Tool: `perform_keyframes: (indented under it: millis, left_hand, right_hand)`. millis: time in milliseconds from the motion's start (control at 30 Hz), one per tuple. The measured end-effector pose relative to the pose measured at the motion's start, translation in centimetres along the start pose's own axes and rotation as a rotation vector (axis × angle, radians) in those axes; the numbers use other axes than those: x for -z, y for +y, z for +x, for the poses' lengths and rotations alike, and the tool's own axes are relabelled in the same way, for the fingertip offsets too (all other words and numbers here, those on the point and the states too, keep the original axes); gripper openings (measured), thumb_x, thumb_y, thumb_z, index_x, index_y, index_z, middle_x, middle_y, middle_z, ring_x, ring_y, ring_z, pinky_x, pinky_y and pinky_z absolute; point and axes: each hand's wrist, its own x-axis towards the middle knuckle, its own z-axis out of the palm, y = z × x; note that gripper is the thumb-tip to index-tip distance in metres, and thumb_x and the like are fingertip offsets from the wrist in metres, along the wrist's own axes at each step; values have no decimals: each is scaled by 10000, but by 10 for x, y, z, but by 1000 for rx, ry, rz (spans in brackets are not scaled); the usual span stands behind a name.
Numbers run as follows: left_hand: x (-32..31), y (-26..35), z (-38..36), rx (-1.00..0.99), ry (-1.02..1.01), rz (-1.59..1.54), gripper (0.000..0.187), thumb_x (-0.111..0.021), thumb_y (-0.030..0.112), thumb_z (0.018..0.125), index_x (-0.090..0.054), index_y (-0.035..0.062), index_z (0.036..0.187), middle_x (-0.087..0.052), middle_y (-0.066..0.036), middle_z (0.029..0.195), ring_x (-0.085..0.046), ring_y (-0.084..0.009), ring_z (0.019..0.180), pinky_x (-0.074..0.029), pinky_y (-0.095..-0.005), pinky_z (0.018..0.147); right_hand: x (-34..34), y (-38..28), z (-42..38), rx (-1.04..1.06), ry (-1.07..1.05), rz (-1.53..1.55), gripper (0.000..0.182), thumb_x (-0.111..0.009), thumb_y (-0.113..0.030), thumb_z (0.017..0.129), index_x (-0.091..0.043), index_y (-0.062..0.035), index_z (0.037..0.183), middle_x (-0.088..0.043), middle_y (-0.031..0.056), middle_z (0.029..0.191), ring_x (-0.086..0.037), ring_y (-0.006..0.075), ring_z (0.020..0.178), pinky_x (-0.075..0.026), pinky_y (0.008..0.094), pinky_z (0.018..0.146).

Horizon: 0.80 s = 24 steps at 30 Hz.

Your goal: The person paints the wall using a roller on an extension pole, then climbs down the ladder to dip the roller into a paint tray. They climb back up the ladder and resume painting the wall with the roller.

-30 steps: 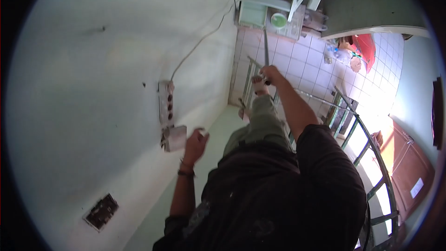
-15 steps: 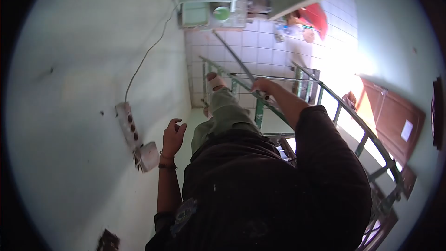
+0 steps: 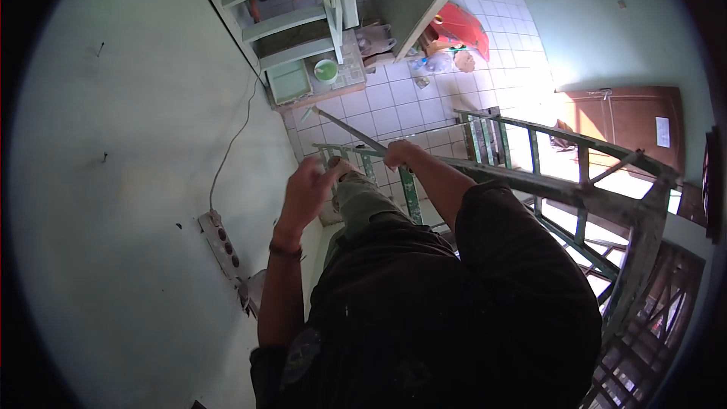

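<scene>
My right hand [image 3: 401,155] is closed around a long grey pole [image 3: 352,131]. The pole slants down and away to the left, and a small pale-green piece [image 3: 309,113] shows at its far end; its kind is hard to make out. My left hand [image 3: 307,193] is raised near the wall, thumb apart and fingers loosely bent, slightly blurred, with nothing seen in it. A green, paint-worn metal ladder [image 3: 410,195] stands under and beside my right hand. My leg in green trousers [image 3: 367,201] reaches down beside it.
Below are a pale-green tray [image 3: 290,82] and a bucket of green paint [image 3: 326,70]. White steps [image 3: 284,24] rise above them, with another person's hands behind. A power strip [image 3: 219,242] hangs on the left wall, its cable [image 3: 235,140] running upward. A brown door [image 3: 628,125] is right.
My left hand has risen and moved right, towards the pole. My right hand has shifted slightly left, still holding the pole. The view has turned, showing more of the steps and another person.
</scene>
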Motion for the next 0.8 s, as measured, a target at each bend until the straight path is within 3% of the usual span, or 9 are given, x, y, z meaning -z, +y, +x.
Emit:
perform_keyframes:
  millis: [67,100,167,267,333,400,433,567,800]
  left_hand:
    - [-26,56,12,-293,-138,7,346,-657,194,819,-542,-2,1080,-581,-71,668,-555,-122,618,-452,-282,576]
    - [-42,87,11,-383,-240,-70,369,-656,205,820,-531,-4,1097,-597,-84,709,-561,-129,641,-459,-288,601]
    - [-78,139,2,-699,-376,-135,416,-659,261,823,-524,4,1120,-602,-141,916,-594,-202,820,-472,-320,706]
    - [-141,172,-14,-865,-544,-299,532,-669,364,804,-498,17,1170,-552,-172,1107,-555,-274,1015,-420,-369,874]
    - [-153,174,-18,-919,-499,-282,578,-678,383,787,-481,16,1189,-551,-166,1117,-550,-279,1023,-391,-386,902]
    - [-166,171,-14,-966,-472,-272,625,-688,402,770,-464,15,1207,-551,-161,1126,-544,-284,1030,-362,-403,930]
    - [-171,163,-5,-973,-464,-147,663,-704,406,746,-452,12,1216,-554,-157,1128,-542,-288,1029,-347,-416,937]
    - [-196,142,27,-933,-530,-63,598,-739,358,677,-492,54,1129,-587,-142,993,-574,-308,923,-402,-417,852]
    - [-226,116,67,-882,-752,-121,320,-680,203,628,-479,67,836,-552,-125,743,-582,-351,737,-465,-439,656]
  right_hand:
    - [-2,10,9,220,-268,-124,517,-659,-233,766,-511,-91,1241,-627,179,1012,-610,298,977,-469,425,855]
    - [-1,20,-2,305,-260,-82,479,-647,-228,763,-502,-83,1196,-611,170,986,-592,290,944,-461,413,834]
    - [-8,44,-48,526,-77,187,406,-624,-219,755,-486,-67,1105,-579,151,933,-556,273,878,-444,390,791]
    - [-17,62,-110,1093,280,723,305,-589,-205,744,-461,-44,969,-531,123,855,-503,247,780,-420,356,728]
    - [-16,59,-139,1454,501,921,251,-566,-196,737,-444,-28,879,-499,104,802,-468,230,714,-404,333,686]
    - [-13,56,-146,1587,664,1015,217,-543,-187,730,-428,-12,788,-467,85,750,-433,213,648,-388,310,644]
    - [-12,57,-139,1501,655,993,215,-546,-183,726,-442,-14,807,-479,89,775,-447,221,679,-391,322,661]
    - [-9,48,-101,559,263,420,236,-558,-171,711,-501,-21,884,-529,105,876,-505,253,801,-403,373,730]
    - [10,15,-28,211,46,218,398,-573,-172,685,-584,-57,1065,-585,127,1109,-563,321,1058,-399,497,868]
